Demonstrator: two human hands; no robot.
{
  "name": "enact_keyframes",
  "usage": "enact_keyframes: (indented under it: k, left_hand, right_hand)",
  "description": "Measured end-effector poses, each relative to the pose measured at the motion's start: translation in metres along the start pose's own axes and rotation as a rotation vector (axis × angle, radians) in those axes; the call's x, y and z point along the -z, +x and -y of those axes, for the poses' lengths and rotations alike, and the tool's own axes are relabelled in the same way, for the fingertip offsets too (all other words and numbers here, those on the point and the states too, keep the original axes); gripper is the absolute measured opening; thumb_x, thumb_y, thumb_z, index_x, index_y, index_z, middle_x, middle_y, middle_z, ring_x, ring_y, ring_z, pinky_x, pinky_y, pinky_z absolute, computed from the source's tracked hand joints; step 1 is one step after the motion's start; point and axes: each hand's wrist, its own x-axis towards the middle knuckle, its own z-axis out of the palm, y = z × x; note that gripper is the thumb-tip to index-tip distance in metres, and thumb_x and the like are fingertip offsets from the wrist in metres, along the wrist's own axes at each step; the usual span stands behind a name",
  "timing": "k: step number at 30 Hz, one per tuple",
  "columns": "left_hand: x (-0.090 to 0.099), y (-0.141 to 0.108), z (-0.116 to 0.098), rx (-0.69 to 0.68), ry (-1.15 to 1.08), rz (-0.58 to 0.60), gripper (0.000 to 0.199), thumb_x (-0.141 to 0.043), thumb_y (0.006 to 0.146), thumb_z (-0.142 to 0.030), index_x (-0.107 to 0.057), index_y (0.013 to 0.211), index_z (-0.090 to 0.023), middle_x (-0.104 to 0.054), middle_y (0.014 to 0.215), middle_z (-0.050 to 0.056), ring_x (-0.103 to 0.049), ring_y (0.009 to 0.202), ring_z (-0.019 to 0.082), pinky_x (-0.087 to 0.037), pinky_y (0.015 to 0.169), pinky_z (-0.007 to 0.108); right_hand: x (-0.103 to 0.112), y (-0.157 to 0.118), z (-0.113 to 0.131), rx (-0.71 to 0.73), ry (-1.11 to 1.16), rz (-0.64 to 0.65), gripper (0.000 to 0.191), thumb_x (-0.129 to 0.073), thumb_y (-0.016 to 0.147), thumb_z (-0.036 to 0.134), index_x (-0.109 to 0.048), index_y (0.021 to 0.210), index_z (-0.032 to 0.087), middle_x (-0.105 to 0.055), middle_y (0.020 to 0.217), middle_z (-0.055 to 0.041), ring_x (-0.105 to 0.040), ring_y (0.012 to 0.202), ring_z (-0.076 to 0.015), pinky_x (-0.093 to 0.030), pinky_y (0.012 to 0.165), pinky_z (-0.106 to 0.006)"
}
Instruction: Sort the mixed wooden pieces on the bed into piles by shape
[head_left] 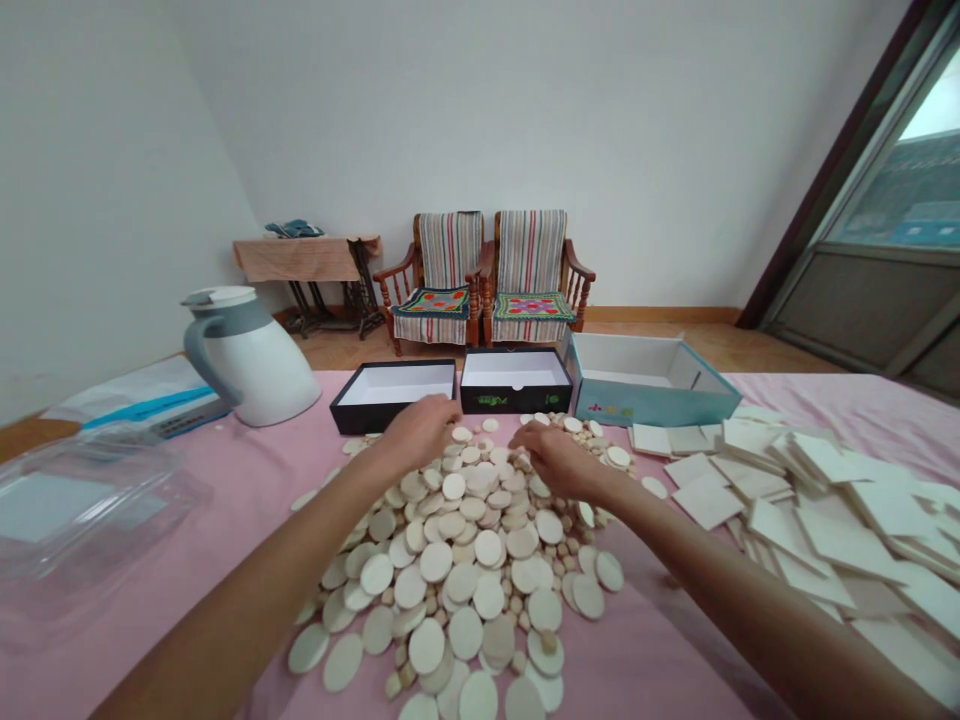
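Loose discs under two curled hands

The heap of wooden discs (463, 583) lies mid-desk, on pink cloth (262, 460), overlapping at many angles; a broad push could well send the upper ones sliding, and the small wooden pieces (549, 642) among them could roll off; the right forearm (705, 560) passes near the square tiles (847, 540), so a sideways swing might topple their slanting stacks; the near black box (390, 415) stands just beyond the left hand (424, 430), and a careless reach could nudge it; the second black box (517, 398) and the blue box (652, 403) line up beside it.

The hands are apart from each other, at the far edge of the heap; the left is bent with its fingers drawn in and pointing downward, close to the discs; the right hand (559, 460) is likewise curled, low over the far right part of the heap; whether either grips a piece I cannot tell, since the fingertips are hidden or too small.
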Motion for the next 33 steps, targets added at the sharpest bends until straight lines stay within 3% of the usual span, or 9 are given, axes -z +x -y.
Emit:
enact_keyframes:
  k: [3, 6, 8, 11, 17, 21, 23, 28, 33]
  left_hand:
    - [0.003, -0.006, 0.031, 0.246, 0.122, -0.096, 0.031, -0.049, 0.087, -0.015, -0.057, 0.116, -0.011, -0.057, 0.118, 0.019, -0.049, 0.116, 0.033, -0.043, 0.091, 0.045]
    - [-0.008, -0.005, 0.053, 0.362, 0.185, -0.056, 0.022, -0.054, 0.086, -0.018, -0.061, 0.106, -0.011, -0.06, 0.108, 0.019, -0.052, 0.111, 0.034, -0.049, 0.081, 0.043]
    - [-0.018, 0.001, 0.06, 0.372, 0.195, -0.006, 0.016, -0.055, 0.089, -0.021, -0.063, 0.101, -0.014, -0.063, 0.101, 0.013, -0.058, 0.103, 0.028, -0.05, 0.082, 0.039]
    - [-0.03, 0.016, 0.065, 0.361, 0.197, 0.029, 0.026, -0.056, 0.092, -0.03, -0.058, 0.113, -0.015, -0.061, 0.112, 0.009, -0.061, 0.099, 0.022, -0.052, 0.084, 0.041]
    - [-0.031, 0.038, 0.071, 0.301, 0.155, 0.012, 0.029, -0.057, 0.092, -0.031, -0.057, 0.116, -0.016, -0.059, 0.116, 0.009, -0.06, 0.101, 0.021, -0.052, 0.085, 0.041]
    - [-0.024, 0.031, 0.053, 0.257, 0.134, -0.11, 0.028, -0.051, 0.089, -0.016, -0.056, 0.116, -0.012, -0.055, 0.123, 0.018, -0.049, 0.118, 0.031, -0.044, 0.094, 0.044]
    - [-0.023, 0.03, 0.036, 0.18, 0.105, -0.138, 0.029, -0.042, 0.092, -0.015, -0.056, 0.117, -0.011, -0.054, 0.123, 0.019, -0.046, 0.121, 0.032, -0.039, 0.099, 0.045]
    - [-0.035, 0.04, -0.01, -0.111, -0.031, 0.033, 0.021, -0.048, 0.091, -0.029, -0.065, 0.103, -0.024, -0.067, 0.103, 0.005, -0.06, 0.1, 0.021, -0.045, 0.086, 0.029]
    - [-0.045, 0.034, -0.022, -0.17, -0.079, 0.121, 0.021, -0.049, 0.09, -0.033, -0.064, 0.102, -0.024, -0.068, 0.101, 0.005, -0.062, 0.096, 0.021, -0.045, 0.083, 0.03]
  right_hand:
    - [0.008, 0.013, -0.01, -0.117, -0.136, -0.173, 0.044, -0.039, 0.083, 0.002, -0.062, 0.119, 0.014, -0.061, 0.118, -0.0125, -0.055, 0.105, -0.0203, -0.038, 0.087, -0.029]
    - [0.009, 0.033, -0.018, -0.14, -0.316, -0.27, 0.046, -0.038, 0.088, 0.007, -0.052, 0.131, 0.015, -0.054, 0.131, -0.0141, -0.045, 0.118, -0.025, -0.032, 0.095, -0.035]
    - [0.007, 0.046, -0.021, -0.157, -0.382, -0.261, 0.046, -0.035, 0.091, 0.011, -0.046, 0.135, 0.015, -0.052, 0.133, -0.0151, -0.045, 0.118, -0.026, -0.03, 0.096, -0.037]
    - [0.003, 0.063, -0.024, -0.199, -0.411, -0.18, 0.039, -0.033, 0.092, 0.011, -0.054, 0.125, 0.015, -0.058, 0.12, -0.0152, -0.05, 0.108, -0.026, -0.031, 0.091, -0.037]
    - [0.006, 0.077, -0.026, -0.271, -0.386, -0.175, 0.035, -0.032, 0.092, 0.009, -0.061, 0.112, 0.015, -0.06, 0.109, -0.0148, -0.052, 0.103, -0.0252, -0.033, 0.085, -0.034]
    - [0.008, 0.061, -0.026, -0.217, -0.349, -0.262, 0.037, -0.036, 0.089, 0.009, -0.06, 0.116, 0.017, -0.059, 0.113, -0.0132, -0.051, 0.105, -0.0239, -0.033, 0.086, -0.033]
    - [0.006, 0.048, -0.026, -0.224, -0.342, -0.228, 0.035, -0.037, 0.088, 0.009, -0.062, 0.112, 0.017, -0.061, 0.108, -0.013, -0.053, 0.102, -0.0233, -0.035, 0.084, -0.032]
    - [-0.009, 0.028, -0.029, -0.36, -0.407, 0.021, 0.032, -0.041, 0.085, 0.011, -0.063, 0.108, 0.012, -0.063, 0.105, -0.0173, -0.056, 0.1, -0.0278, -0.039, 0.08, -0.035]
    - [-0.022, 0.017, -0.015, -0.309, -0.384, 0.029, 0.038, -0.04, 0.089, 0.02, -0.054, 0.124, 0.014, -0.059, 0.118, -0.0187, -0.053, 0.11, -0.0325, -0.039, 0.087, -0.043]
